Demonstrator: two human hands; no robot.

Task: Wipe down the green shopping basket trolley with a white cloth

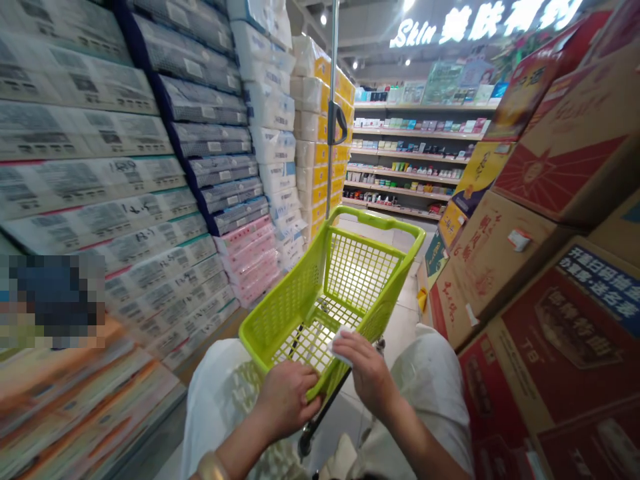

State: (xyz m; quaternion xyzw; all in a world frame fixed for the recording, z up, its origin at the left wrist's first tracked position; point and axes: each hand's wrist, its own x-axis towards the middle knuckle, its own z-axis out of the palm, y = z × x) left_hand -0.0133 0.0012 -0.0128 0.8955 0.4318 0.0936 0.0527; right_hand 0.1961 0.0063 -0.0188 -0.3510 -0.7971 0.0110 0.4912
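Note:
A green plastic shopping basket [280, 320] on wheels stands between my knees, with nothing visible in its slatted inside. My left hand [290, 395] grips the basket's near rim, fingers curled over the edge. In my right hand [367, 370] is a white cloth or tissue [342, 341], pressed against the basket's right side near the close corner. Its exact kind is hard to make out. A metal pole with a black handle [337, 123] rises behind the basket's far left corner.
Stacked packs of paper goods [145, 160] rise close on the left. Cardboard boxes [525, 247] are piled close on the right. Shelves of small products [410, 140] stand at the back, beyond a tiled floor [400, 320]. A blurred patch covers something at far left.

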